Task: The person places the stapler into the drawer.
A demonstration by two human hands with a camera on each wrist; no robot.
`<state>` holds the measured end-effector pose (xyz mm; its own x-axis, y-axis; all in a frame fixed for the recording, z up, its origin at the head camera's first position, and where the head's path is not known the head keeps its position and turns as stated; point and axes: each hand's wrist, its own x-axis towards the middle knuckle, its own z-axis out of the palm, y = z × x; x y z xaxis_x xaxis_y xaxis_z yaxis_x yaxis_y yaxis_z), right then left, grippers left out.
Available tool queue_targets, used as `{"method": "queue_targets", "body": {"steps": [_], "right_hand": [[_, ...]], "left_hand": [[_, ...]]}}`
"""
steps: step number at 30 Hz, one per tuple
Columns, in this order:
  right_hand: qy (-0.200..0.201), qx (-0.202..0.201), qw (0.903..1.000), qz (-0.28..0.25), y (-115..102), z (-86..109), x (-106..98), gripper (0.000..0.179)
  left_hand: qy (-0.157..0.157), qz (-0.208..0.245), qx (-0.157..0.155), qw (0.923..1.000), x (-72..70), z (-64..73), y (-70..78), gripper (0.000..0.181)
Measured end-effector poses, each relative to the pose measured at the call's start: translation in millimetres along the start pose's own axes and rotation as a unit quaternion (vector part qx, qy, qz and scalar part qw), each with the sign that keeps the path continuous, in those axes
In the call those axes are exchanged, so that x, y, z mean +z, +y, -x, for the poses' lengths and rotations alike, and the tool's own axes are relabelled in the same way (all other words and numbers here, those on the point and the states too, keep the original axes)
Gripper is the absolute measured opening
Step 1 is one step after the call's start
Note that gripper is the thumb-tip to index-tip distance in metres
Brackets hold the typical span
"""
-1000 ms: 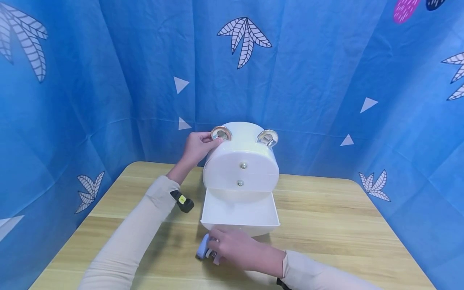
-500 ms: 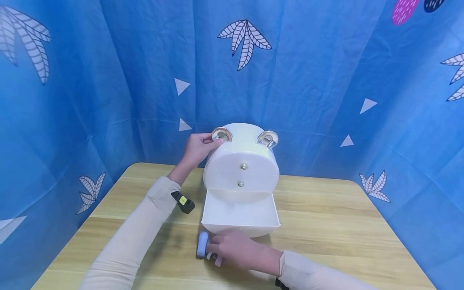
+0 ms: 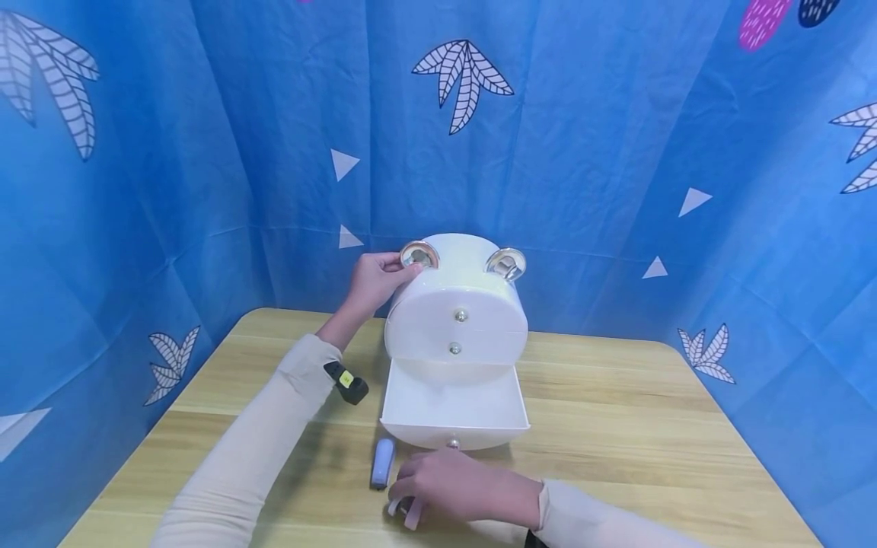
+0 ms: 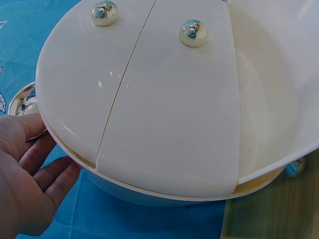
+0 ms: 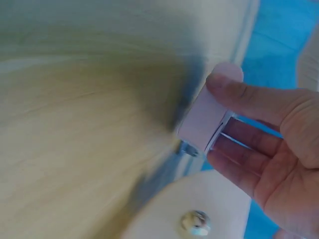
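A white rounded drawer box (image 3: 455,262) with shiny gold ears stands at the back of the table, its bottom drawer (image 3: 455,396) pulled out. At its left ear (image 3: 419,255), my left hand (image 3: 375,283) pinches with the thumb in front; in the left wrist view other fingers (image 4: 62,181) touch the box's side. In front of the drawer my right hand (image 3: 448,483) holds a small pink stapler (image 5: 207,117) between thumb and fingers. Just left of that hand, a blue-purple stapler (image 3: 382,463) rests on the table, apart from the fingers.
The pulled-out drawer's knob (image 3: 453,443) faces the right hand closely. Two closed drawers sit above, with knobs (image 3: 461,315). Blue patterned curtain (image 3: 582,152) surrounds the wooden table (image 3: 617,426) at the back and sides.
My right hand has drawn slightly forward, away from the drawer, with the pink stapler. The blue-purple stapler has straightened and now lies separate from the fingers. My left hand stays put.
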<state>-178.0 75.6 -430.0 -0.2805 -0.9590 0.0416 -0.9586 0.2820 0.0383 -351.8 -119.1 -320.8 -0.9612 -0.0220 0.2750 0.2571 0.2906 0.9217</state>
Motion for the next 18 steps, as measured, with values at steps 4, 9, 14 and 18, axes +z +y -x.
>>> {"method": "queue_targets", "body": {"steps": [4, 9, 14, 18], "right_hand": [[0.029, 0.001, 0.9977, -0.062, 3, 8.1, -21, 0.041], [0.082, 0.049, 0.9807, -0.171, 16, 23.6, -57, 0.041], [0.125, 0.1, 0.9627, -0.218, 35, 38.2, -82, 0.044], [0.13, 0.126, 0.9622, -0.203, 53, 46.1, -93, 0.047]], "left_hand": [[-0.002, 0.004, -0.002, 1.0, -0.2, -0.3, 0.0, 0.043], [-0.004, 0.007, -0.001, 1.0, 0.0, -0.3, 0.1, 0.044], [-0.003, 0.002, 0.004, 1.0, -0.3, 0.3, 0.0, 0.044], [-0.001, 0.002, 0.008, 1.0, -0.1, 0.3, -0.1, 0.044]]}}
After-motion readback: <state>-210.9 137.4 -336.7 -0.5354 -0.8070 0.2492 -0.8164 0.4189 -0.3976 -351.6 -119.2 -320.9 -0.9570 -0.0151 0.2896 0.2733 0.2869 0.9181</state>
